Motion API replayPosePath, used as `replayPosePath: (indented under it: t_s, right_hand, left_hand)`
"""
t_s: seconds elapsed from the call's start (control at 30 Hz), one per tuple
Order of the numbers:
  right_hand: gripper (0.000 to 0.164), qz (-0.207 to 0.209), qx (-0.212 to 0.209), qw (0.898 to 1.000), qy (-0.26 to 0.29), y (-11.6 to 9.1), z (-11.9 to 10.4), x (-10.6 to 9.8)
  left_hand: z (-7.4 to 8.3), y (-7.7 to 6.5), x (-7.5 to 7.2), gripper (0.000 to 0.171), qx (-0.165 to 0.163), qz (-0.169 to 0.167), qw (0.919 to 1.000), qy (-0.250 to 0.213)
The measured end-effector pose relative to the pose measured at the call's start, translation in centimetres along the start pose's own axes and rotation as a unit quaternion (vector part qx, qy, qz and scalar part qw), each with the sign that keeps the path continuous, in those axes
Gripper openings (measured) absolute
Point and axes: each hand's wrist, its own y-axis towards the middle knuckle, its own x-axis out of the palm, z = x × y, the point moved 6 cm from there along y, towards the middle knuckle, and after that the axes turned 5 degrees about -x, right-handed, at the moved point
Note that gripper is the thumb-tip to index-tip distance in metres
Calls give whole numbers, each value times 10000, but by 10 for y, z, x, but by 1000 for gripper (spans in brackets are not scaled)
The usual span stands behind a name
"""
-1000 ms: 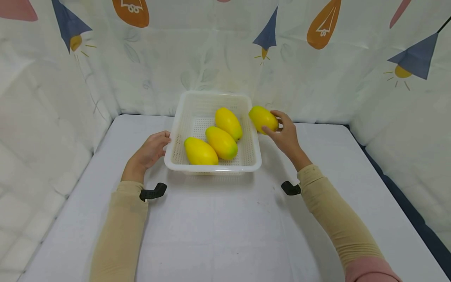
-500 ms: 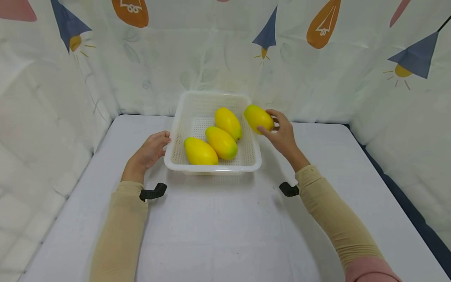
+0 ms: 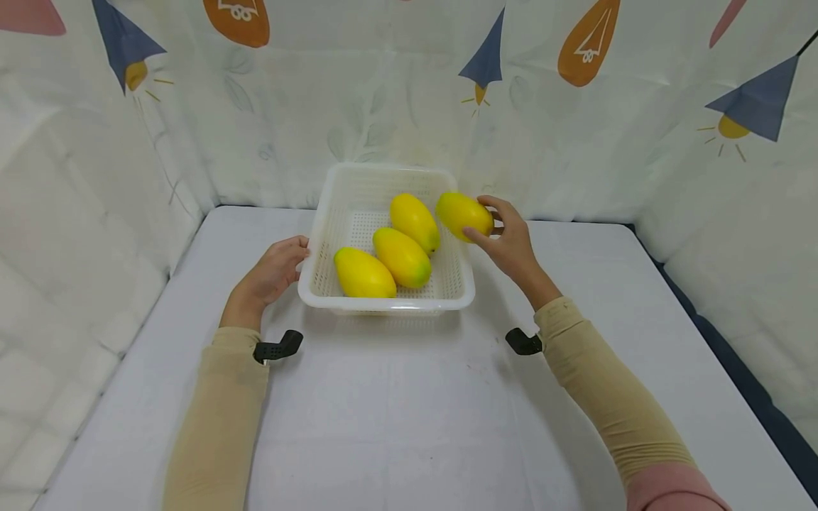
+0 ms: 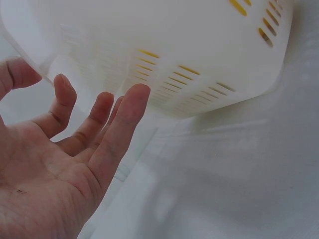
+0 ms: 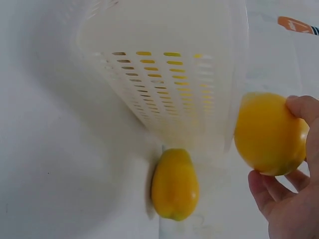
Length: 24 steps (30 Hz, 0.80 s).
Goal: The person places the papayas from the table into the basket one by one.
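Note:
A white perforated plastic basket [image 3: 388,304] stands toward the back of the table with three yellow mangoes, including the front-left mango [image 3: 364,274], inside. At its left rim is my left hand [image 3: 271,271], fingertips bent against the edge, as the left wrist view also shows. My right hand [image 3: 511,241] grips another yellow mango [image 3: 463,214] between thumb and fingers. That mango is raised at the basket's right rim, partly over it. One more mango [image 5: 175,185] lies on the table beside the basket in the right wrist view; the head view hides it.
A white cloth covers the table [image 3: 396,411]. Behind and at both sides hangs a pale printed curtain [image 3: 268,128], close to the basket's back. Each wrist carries a small black camera, such as the left camera [image 3: 278,348].
My right hand has carried its mango a short way left, from beside the basket to its right rim. The left hand, the basket and the mangoes inside have stayed put.

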Motion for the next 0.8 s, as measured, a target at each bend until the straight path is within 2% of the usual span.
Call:
replayPosePath:
  t_s: [0.3, 0.8]
  right_hand:
    - [56, 5, -13, 10000, 71, 1, -2, 0]
    - [50, -10, 129, 9996, 251, 3, -9, 2]
  left_hand:
    - [0, 0, -1, 18, 86, -65, 9998, -161]
    - [-1, 1, -1, 18, 77, -61, 9999, -137]
